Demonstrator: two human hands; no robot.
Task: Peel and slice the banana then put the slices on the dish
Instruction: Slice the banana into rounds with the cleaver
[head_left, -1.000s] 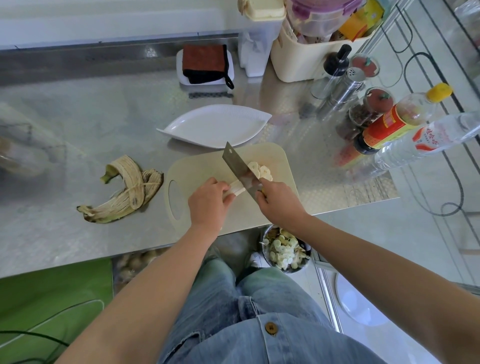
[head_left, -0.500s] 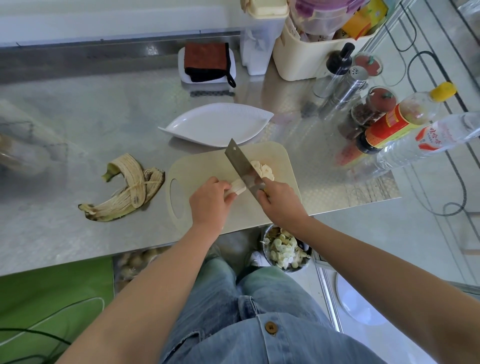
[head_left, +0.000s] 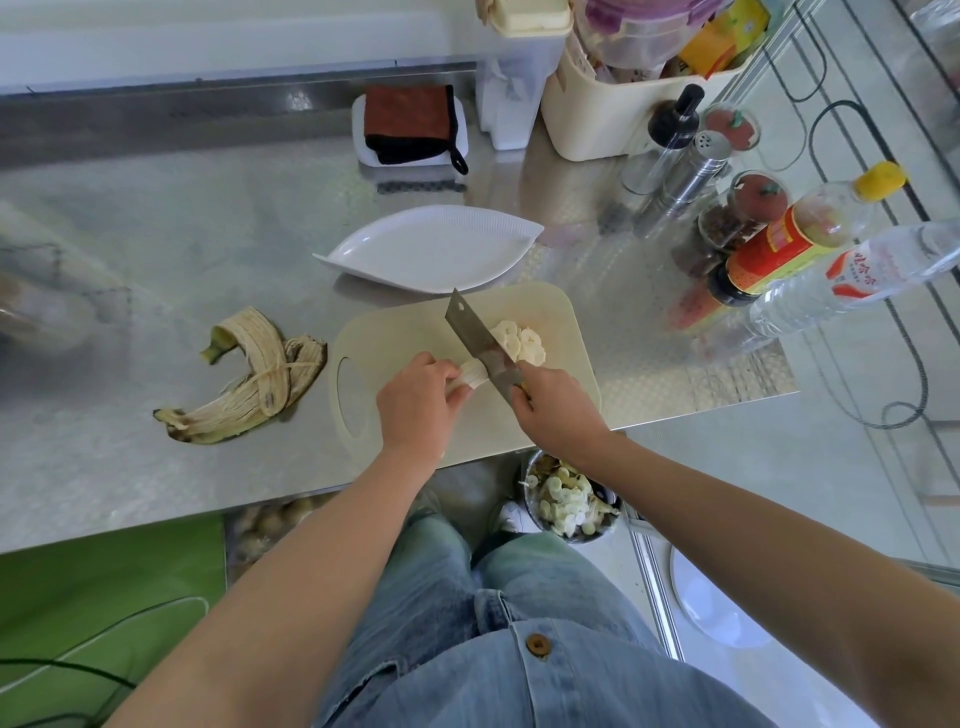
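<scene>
The peel lies on the left, so peeling is done. I'm mid-slicing on the cutting board, and the dish just beyond its far edge holds no slices yet. My left hand curls round the short banana stub. The knife stands on it, with cut slices piled to its right. My right hand grasps the handle. Next, I judge, I should draw my fingers back and cut again.

My right hand hides the handle of the knife. My left hand covers most of the banana stub. Water bottle runs off the right edge; label unreadable.
</scene>
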